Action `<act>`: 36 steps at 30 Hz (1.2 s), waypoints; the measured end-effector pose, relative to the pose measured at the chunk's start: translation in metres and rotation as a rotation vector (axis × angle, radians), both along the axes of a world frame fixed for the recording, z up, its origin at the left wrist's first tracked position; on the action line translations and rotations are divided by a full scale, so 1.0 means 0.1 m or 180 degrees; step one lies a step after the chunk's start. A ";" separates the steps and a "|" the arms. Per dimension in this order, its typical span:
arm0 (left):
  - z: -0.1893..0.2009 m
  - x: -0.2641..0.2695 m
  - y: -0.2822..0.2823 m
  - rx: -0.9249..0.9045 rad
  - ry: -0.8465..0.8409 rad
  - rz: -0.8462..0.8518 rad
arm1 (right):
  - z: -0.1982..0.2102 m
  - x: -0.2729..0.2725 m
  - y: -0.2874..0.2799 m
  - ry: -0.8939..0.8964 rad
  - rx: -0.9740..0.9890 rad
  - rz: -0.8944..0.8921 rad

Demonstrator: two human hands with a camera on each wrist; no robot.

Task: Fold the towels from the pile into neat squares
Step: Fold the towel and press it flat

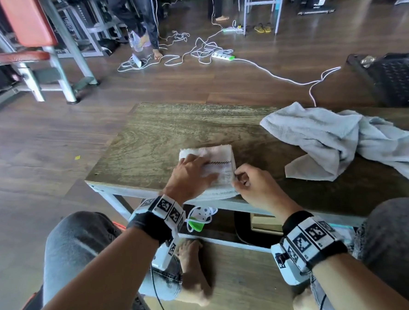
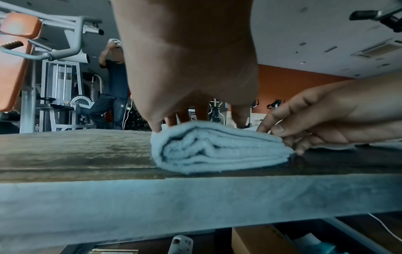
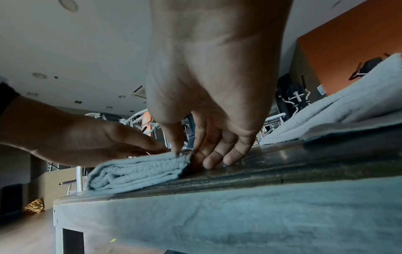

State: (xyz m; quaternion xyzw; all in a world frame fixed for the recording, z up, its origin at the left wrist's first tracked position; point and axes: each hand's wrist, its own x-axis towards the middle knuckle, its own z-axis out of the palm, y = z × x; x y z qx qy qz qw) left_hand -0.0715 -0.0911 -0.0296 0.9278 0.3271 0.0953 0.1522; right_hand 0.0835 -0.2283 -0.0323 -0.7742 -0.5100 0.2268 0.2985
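A pale folded towel [image 1: 219, 158] with a dark checked stripe lies in several layers near the front edge of the wooden table [image 1: 163, 131]. My left hand [image 1: 195, 172] lies flat on top of it, fingers straight and pressing down. My right hand [image 1: 242, 179] pinches the folded towel's [image 3: 139, 170] right corner between thumb and fingers. The left wrist view shows the layered near edge of the towel [image 2: 215, 149] with my left fingertips [image 2: 157, 129] on its top. A loose grey pile of towels [image 1: 341, 139] lies on the table's right side.
A black basket [image 1: 395, 78] stands on the floor beyond the right end of the table. White cables and power strips [image 1: 222, 55] trail over the wooden floor. Gym machines [image 1: 36, 45] stand at the far left. A person's legs [image 1: 142, 22] are in the background.
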 end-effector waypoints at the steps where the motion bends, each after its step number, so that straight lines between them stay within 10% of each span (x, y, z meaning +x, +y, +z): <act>1: -0.01 -0.02 -0.04 -0.0196 0.0052 0.0041 | 0.00 -0.01 0.00 0.0044 0.0024 -0.0018; 36: -0.17 -0.01 -0.34 -0.0058 -0.0982 -0.0766 | -0.17 -0.01 -0.06 -0.0117 0.0331 0.0169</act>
